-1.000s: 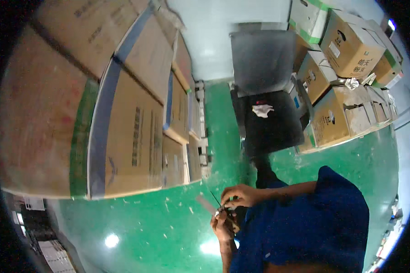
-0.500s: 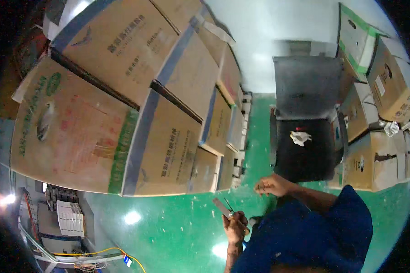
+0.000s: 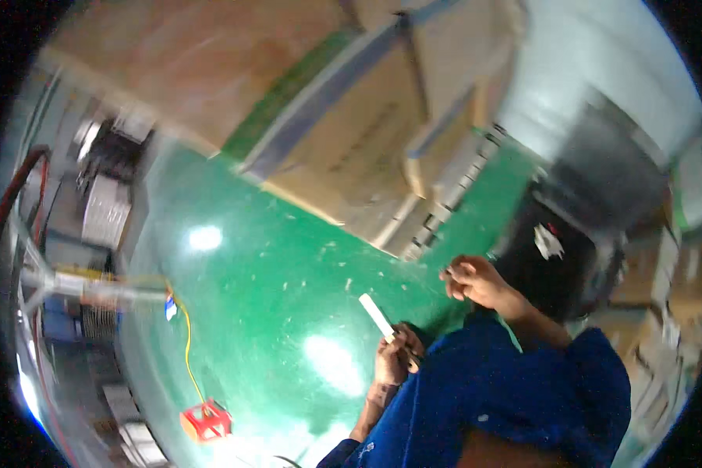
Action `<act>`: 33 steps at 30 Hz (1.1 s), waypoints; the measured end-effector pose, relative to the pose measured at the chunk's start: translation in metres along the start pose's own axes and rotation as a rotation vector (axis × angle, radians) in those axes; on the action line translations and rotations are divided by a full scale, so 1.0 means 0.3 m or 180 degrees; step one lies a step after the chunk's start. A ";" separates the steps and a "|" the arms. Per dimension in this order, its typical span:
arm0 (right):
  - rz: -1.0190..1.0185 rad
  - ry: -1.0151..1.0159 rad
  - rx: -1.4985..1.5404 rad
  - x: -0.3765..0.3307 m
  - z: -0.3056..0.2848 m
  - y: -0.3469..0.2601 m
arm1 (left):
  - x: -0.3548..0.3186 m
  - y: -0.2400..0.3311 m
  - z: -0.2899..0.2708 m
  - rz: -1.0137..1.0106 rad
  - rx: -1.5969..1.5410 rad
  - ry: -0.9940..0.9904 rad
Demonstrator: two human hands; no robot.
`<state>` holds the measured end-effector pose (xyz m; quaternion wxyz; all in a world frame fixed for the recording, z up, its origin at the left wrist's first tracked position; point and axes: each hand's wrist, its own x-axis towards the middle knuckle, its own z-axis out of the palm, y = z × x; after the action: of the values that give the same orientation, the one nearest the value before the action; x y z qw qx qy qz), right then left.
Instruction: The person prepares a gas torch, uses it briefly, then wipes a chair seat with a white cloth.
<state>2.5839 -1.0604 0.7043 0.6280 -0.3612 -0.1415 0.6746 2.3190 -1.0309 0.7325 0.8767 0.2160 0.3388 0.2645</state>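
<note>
Two hands, one white strip, over a green floor.
The left hand (image 3: 398, 360) is clamped on a flat, pale strip (image 3: 377, 316) jutting up-left; the right hand (image 3: 476, 281), further right, seems loosely curled and empty. Blurred cardboard boxes (image 3: 366, 148) stand beyond; a red crate (image 3: 206, 421) sits near left.

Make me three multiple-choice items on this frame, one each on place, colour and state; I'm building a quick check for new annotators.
1. Where does the red crate-like thing lie?
A. on the green floor, lower left
B. on the stacked boxes
C. in the right hand

2. What colour is the strip in the left hand?
A. black
B. white
C. red

3. How is the left hand?
A. flat on the floor
B. open and empty
C. closed on the strip

1 A: the red crate sits on the floor.
2 B: the strip is white.
3 C: the left hand has its grip closed on the strip's lower end.
</note>
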 end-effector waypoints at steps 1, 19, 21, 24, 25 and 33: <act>0.0120 -0.0202 -0.0002 0.053 0.039 0.015 | -0.016 0.016 -0.039 0.0052 -0.0006 0.0018; 0.0668 -0.0920 -0.2504 0.530 0.772 0.530 | -0.338 0.620 -0.703 0.0939 -0.0268 0.1036; 0.0908 -0.0750 -0.3275 0.566 0.813 0.522 | -0.349 0.664 -0.741 0.0923 -0.0220 0.1534; 0.1005 -0.0539 -0.3100 0.648 0.675 0.640 | -0.338 0.664 -0.862 0.1075 -0.0485 0.1735; 0.0907 -0.0421 -0.3131 0.662 0.612 0.681 | -0.348 0.694 -0.817 0.1011 -0.0488 0.1841; 0.1109 0.1423 -0.4000 0.421 0.299 0.869 | -0.241 0.660 -1.011 0.0188 0.0194 0.0882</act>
<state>2.3361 -0.9615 0.5598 0.1960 -0.8047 -0.3127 0.4650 1.9957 -0.8626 0.6724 0.8064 0.2138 0.4580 0.3071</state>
